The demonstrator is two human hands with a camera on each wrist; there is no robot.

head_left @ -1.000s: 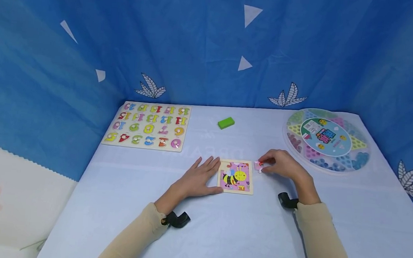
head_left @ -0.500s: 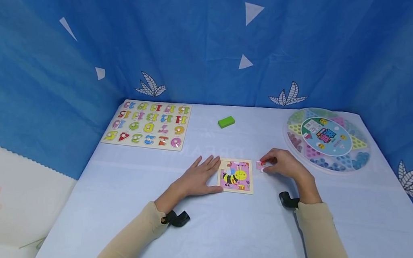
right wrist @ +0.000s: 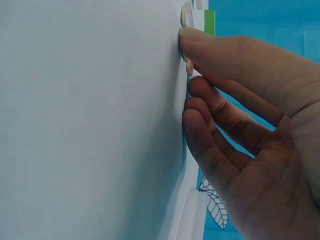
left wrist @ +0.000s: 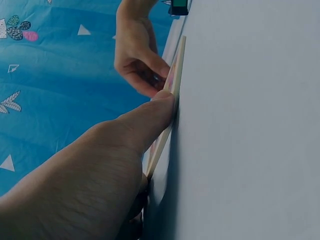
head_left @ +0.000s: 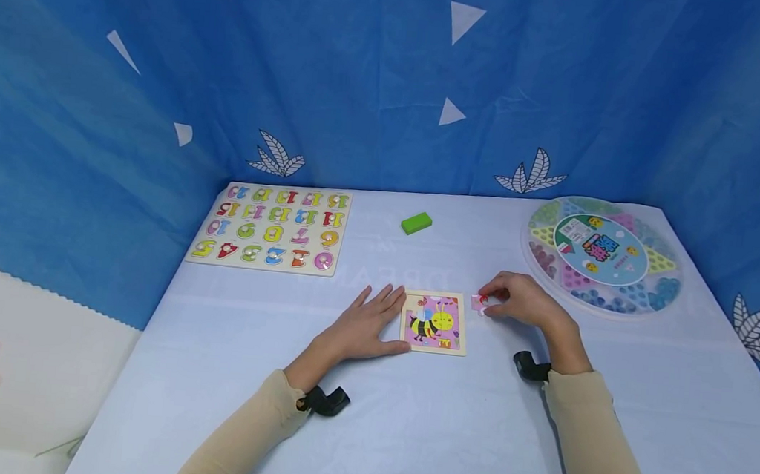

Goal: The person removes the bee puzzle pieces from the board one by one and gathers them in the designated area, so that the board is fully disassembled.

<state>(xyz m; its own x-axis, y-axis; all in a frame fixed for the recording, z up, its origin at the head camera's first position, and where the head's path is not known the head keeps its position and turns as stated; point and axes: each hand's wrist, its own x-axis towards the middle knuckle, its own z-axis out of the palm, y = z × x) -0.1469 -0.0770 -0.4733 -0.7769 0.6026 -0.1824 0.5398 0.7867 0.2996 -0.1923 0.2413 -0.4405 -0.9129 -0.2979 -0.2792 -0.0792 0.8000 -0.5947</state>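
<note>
Numerals line the number board (head_left: 263,223); pink characters on the round game box (head_left: 602,254) are too small for me to read from here. Bee puzzle (head_left: 436,323): pale frame, yellow-and-black bee on pink, lying on the white tabletop (head_left: 432,427). Left hand (head_left: 364,332): fingers extended, resting against its left edge. Right hand (head_left: 521,299): thumb and forefinger pinching a pink puzzle piece (head_left: 476,302), just right of the frame.

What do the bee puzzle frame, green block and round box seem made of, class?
Bee puzzle frame: probably wood, matt, by its pale, plain edge. Green block: painted wood or plastic, evenly coloured; can't tell which. Round box: likely clear plastic, see-through around the middle.
</note>
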